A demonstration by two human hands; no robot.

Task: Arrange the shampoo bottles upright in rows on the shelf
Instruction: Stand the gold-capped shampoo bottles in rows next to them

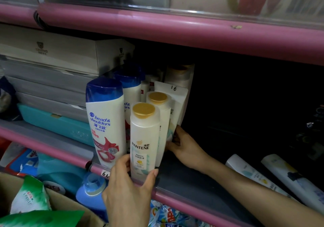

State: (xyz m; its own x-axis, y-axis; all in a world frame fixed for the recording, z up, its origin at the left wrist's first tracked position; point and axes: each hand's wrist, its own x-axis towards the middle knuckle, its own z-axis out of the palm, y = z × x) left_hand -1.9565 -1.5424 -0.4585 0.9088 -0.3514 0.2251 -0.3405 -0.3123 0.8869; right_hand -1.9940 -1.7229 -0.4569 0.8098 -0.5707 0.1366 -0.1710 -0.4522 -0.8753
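Left hand (128,190), nearest: thumb on the right and fingers on the left curl round the base of the front Pantene bottle (144,139), which stands upright at the near edge of the shelf (184,185). Right hand (182,146), farther in: fingertips pinch the lower side of the second Pantene bottle (162,119) just behind; its fingers are partly hidden by that bottle. Head & Shoulders bottle (106,121) upright at left. Two bottles (273,177) lie flat at right, cut off. Far bottles dim, unreadable.
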